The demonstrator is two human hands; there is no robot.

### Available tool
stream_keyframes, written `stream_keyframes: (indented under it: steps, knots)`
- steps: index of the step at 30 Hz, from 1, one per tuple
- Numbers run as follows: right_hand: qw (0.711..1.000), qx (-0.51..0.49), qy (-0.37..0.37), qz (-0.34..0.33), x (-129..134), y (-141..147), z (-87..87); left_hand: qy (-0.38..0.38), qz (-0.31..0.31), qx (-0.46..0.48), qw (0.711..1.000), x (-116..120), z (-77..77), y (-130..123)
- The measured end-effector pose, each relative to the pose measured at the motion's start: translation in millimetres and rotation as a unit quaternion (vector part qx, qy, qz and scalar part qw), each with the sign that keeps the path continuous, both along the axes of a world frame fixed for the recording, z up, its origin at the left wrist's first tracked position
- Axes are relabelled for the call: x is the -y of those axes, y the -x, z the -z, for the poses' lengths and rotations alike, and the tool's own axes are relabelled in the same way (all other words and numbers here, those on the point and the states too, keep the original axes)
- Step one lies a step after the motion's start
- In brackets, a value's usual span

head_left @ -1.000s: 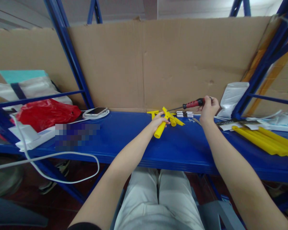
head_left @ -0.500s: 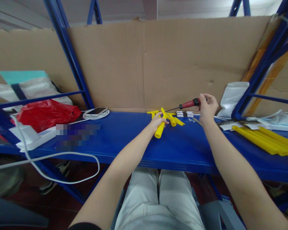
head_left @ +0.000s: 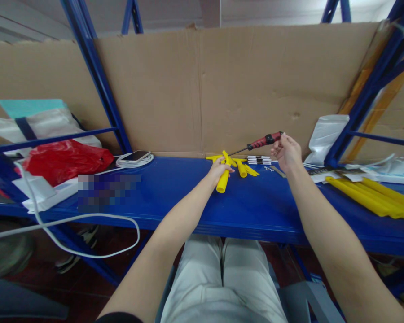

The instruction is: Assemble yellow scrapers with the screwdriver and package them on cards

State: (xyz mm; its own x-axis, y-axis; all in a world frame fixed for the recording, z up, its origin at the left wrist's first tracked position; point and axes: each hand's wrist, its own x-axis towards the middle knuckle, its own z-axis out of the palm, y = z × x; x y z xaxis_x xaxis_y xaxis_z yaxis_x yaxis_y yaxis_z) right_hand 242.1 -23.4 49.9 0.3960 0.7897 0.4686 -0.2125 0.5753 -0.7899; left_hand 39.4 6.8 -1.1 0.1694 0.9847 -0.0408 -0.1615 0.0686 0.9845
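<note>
My left hand (head_left: 218, 168) is closed around a yellow tube-shaped plastic piece (head_left: 223, 180), whose open end points toward me. A screwdriver (head_left: 263, 141) with a red and black handle slants down to the left, its tip at the upper part of that piece. At the end of the handle, my right hand (head_left: 287, 151) pinches it between thumb and fingers. Other yellow plastic pieces (head_left: 242, 169) lie on the blue shelf (head_left: 256, 197) just beyond and right of my left hand. Small screws (head_left: 268, 168) are scattered below my right hand.
Black-and-white striped items (head_left: 258, 160) lie by the cardboard backing (head_left: 148, 89). Several long yellow tubes (head_left: 373, 197) rest on the right. A phone (head_left: 136, 155) sits on a coiled white cable at left, near a red plastic bag (head_left: 67, 159). Blue posts (head_left: 97, 76) frame the shelf.
The screwdriver handle has tilted up slightly, and my right hand has shifted a little left and down at its end. My left hand and the yellow piece have barely moved.
</note>
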Motion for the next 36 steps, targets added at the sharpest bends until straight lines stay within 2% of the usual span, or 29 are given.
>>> stream_keyframes:
  steps: [5,9,19,28,36]
  knots:
    - [0.999,-0.016,-0.013,0.046,-6.7,-1.3,4.2,0.0,0.004,0.004,1.0,1.6,-0.1,-0.1]
    - [0.998,-0.025,0.0,0.058,-8.8,-1.2,5.5,-0.004,0.007,0.007,1.0,2.4,-0.5,0.2]
    - [0.999,-0.035,0.013,-0.019,-1.9,-0.1,1.9,-0.006,0.0,0.003,1.0,2.4,-0.3,-1.1]
    - [0.997,-0.077,-0.005,0.022,-8.3,-3.4,5.9,-0.008,0.01,0.005,1.0,1.0,2.0,-2.2]
    - [0.998,-0.062,0.016,0.001,-7.3,-5.4,7.0,-0.004,0.002,0.003,1.0,2.4,0.6,-2.7]
